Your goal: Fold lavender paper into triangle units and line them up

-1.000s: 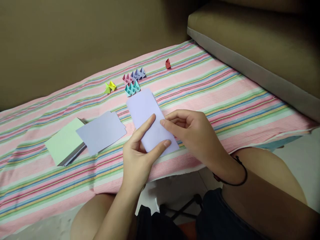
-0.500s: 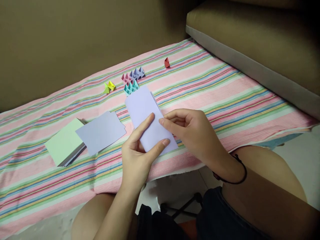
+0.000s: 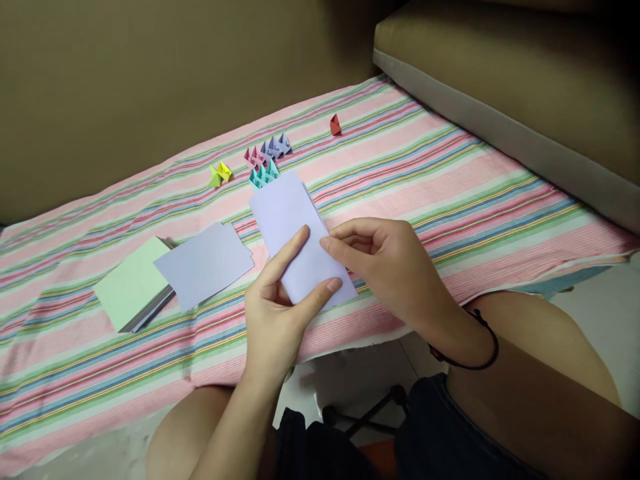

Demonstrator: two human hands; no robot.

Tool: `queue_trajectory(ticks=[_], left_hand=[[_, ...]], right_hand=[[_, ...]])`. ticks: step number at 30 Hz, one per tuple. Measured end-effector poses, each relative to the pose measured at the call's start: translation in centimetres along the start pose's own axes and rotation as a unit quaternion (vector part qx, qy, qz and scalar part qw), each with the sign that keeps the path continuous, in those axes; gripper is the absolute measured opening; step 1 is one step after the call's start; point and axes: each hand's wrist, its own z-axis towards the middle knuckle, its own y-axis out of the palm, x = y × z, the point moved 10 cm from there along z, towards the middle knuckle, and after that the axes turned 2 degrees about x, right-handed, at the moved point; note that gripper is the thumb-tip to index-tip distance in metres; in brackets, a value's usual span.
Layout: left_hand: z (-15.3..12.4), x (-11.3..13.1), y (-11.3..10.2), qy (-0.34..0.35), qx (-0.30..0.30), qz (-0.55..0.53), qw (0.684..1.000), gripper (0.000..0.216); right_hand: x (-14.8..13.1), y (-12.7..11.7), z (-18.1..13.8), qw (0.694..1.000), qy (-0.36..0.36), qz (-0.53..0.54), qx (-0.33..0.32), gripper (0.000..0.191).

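Both of my hands hold a folded lilac paper rectangle (image 3: 293,227) above the near edge of a striped cloth (image 3: 450,200). My left hand (image 3: 275,307) grips its lower end, thumb on top and forefinger lying along the sheet. My right hand (image 3: 385,263) pinches the paper's right edge with curled fingers. Beyond the paper stand small folded paper pieces: teal (image 3: 264,175), pink (image 3: 254,157), lilac (image 3: 277,145), yellow and green (image 3: 220,175), and one red (image 3: 335,125).
Left of my hands lie a loose lilac sheet (image 3: 203,263) and a stack topped with pale green paper (image 3: 133,283). A brown cushion (image 3: 500,87) borders the cloth at the right. My bare knees and a black stool frame (image 3: 365,413) sit below the cloth's edge.
The view has shifted slightly. My hands keep the same grip on the lilac paper, which has tilted up a little toward the teal pieces.
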Motion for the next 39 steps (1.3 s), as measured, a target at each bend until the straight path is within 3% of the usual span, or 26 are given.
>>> queue_trajectory(ticks=[11, 17, 39], left_hand=[[0.1, 1.1, -0.3, 0.043, 0.011, 0.067, 0.997, 0.062], [0.0, 1.7, -0.3, 0.055, 0.021, 0.097, 0.994, 0.06], [0.0, 1.6, -0.2, 0.047, 0.013, 0.084, 0.995, 0.061]], right_hand=[[0.3, 0.3, 0.0, 0.999, 0.012, 0.027, -0.013, 0.007], [0.1, 0.4, -0.2, 1.0, 0.009, 0.007, -0.013, 0.018], [0.0, 0.4, -0.2, 1.0, 0.014, 0.016, -0.016, 0.012]])
